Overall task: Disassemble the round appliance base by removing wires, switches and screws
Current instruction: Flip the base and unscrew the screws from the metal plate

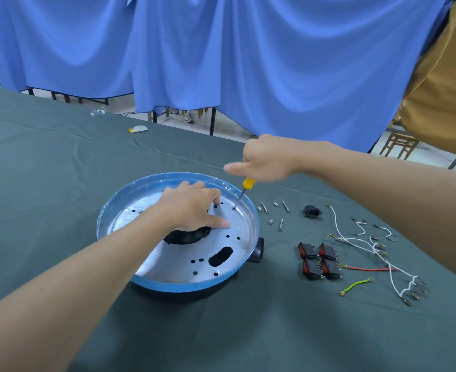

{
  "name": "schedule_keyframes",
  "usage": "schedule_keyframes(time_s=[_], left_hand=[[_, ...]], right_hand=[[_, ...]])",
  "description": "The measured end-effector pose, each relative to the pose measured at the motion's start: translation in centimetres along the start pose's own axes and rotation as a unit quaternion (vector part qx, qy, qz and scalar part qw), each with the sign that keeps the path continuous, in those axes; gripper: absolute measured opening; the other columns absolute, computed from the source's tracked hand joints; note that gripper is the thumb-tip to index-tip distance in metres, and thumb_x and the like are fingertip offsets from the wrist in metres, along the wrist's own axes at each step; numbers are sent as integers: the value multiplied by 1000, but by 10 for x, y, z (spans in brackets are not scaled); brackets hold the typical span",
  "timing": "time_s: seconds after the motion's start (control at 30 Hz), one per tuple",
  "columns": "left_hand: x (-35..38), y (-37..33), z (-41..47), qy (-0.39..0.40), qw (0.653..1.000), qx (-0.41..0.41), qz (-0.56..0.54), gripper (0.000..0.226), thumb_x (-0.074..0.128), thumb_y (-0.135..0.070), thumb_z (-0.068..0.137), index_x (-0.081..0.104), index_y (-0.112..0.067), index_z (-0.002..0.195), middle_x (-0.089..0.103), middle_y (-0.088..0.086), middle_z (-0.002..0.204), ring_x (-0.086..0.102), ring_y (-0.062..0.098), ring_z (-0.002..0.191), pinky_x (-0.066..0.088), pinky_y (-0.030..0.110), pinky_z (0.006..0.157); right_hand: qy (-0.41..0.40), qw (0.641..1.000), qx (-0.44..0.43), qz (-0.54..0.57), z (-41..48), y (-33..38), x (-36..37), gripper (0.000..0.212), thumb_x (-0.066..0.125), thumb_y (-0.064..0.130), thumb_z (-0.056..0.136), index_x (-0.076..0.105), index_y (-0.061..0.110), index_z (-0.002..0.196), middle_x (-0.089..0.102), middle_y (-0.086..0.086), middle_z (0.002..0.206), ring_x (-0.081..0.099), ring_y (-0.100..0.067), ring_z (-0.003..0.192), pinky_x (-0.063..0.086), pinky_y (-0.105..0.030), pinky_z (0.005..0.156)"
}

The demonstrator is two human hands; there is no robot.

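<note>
A person's right hand [264, 159] is closed around the yellow handle of a screwdriver [244, 190], one finger stretched out to the left. The tool stands steeply, its long axis leaning up and to the right. Its handle is at the top under the hand, and its tip is down on the silver plate, close to the far right rim of the base [184, 287].

The left hand [194, 208] rests on that plate just left of the tip, thumb flat and fingers bent. Whether its fingertips pinch anything cannot be told.

The round, blue-rimmed base sits on the green-draped surface [60, 183], directly under both hands.

To its right lie loose screws [280, 224], a black socket [312, 211], four red switches [319, 260], white wires [355, 241], a red wire [366, 269] and a green-yellow wire [355, 285].
</note>
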State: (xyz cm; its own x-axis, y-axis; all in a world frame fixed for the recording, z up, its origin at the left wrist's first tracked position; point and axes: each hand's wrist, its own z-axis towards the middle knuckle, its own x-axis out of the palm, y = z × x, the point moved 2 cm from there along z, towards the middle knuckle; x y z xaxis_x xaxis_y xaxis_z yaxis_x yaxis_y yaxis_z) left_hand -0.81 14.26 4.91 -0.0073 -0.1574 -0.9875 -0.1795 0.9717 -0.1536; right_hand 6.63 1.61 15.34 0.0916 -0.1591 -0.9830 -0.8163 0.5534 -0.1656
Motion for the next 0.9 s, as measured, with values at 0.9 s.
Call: schedule_keyframes(time_s=[0.9], left_hand=[[6,8,-1,-103,978,-110,-143,66,64,-58,86,49,-12,131,46,9,139,29,29,137,29,37,109]], right_hand=[[-30,997,27,70,5,-4,-3,39,63,30,87,64,-4,105,67,-23,97,57,-32,91,51,-39,72]])
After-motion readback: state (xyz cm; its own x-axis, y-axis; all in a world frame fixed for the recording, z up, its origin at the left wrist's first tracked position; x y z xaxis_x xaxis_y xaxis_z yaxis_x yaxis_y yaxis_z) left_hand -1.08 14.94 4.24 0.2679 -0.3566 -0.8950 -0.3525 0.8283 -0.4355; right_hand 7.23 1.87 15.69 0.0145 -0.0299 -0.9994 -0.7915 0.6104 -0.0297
